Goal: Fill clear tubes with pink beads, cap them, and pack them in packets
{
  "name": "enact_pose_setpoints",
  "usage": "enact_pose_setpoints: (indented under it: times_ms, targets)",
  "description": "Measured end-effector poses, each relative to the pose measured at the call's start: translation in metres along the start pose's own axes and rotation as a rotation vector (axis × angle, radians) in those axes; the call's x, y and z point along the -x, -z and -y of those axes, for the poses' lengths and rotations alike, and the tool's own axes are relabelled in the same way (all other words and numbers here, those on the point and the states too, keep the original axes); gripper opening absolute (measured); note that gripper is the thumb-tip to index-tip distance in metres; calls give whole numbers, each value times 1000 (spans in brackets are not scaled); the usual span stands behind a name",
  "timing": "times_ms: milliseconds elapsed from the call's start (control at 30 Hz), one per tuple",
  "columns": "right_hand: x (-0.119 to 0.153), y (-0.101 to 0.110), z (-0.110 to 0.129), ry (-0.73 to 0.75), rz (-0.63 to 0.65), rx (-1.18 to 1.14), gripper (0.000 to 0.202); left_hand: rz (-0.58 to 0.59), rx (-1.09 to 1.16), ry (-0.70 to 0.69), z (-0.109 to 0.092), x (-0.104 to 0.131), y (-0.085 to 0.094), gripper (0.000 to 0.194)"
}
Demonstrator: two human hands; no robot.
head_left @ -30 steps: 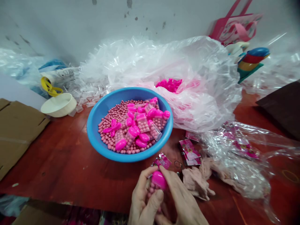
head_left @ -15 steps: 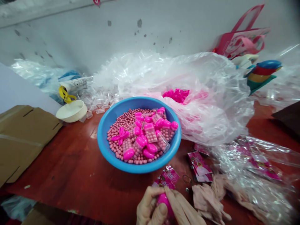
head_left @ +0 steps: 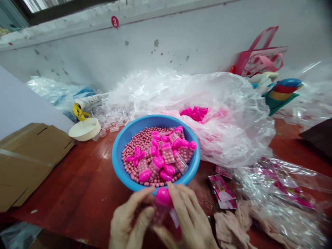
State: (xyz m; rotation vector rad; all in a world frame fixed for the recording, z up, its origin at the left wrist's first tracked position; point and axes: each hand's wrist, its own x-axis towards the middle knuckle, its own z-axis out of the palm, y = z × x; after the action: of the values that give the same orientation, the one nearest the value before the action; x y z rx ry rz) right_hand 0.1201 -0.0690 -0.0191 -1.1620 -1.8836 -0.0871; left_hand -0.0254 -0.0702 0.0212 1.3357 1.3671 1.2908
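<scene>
A: Item held, and its place?

B: One clear pink-capped jar [head_left: 162,204], filled with pink beads, tilted, cap up. It sits between your left hand [head_left: 132,221] and your right hand [head_left: 190,221], just in front of the near rim of the blue basin [head_left: 117,162].

A: State of your hands?

B: Together, clamped on that jar. Your right fingers lie along the right side of the cap; your left fingers curl at the left side. Blur hides the exact contact there.

A: Basin contents?

B: Loose pink beads [head_left: 140,138]; capped jars [head_left: 167,152] lying on them, mostly at your right; pink bow-shaped pieces [head_left: 136,156], at your left.

A: Remainder of your bench [head_left: 77,193]?

B: At your left: cardboard [head_left: 33,159], flattened; one off-white shallow dish [head_left: 84,129]; clear tubes [head_left: 114,121], loose, behind the dish. Behind the basin and to its right: one translucent plastic bag [head_left: 233,131], its opening showing bright pink pieces [head_left: 194,113]. At your right: printed cards [head_left: 221,192]; beige cloth [head_left: 230,223], crumpled, near your right hand.
</scene>
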Motion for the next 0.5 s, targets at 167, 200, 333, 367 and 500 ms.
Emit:
enact_pose_setpoints:
  times_ms: [167, 200, 333, 367, 500]
  targets:
    - [-46, -8, -20, -101, 103, 104, 76, -59, -405, -99, -7, -65, 27, 27]
    - [-47, -11, -24, -115, 127, 110, 73, -22, -476, -130, -6, -80, 29, 28]
    - [-35, -25, -33, -109, 72, 144, 49, 167, -617, -242, -3, -145, 17, 21]
    - [-31, -28, -34, -105, 46, 159, 44, 228, -640, -263, -2, -162, 9, 18]
    - [-23, -34, -36, -85, -14, 189, 34, 445, -746, -305, 2, -222, -33, 15]
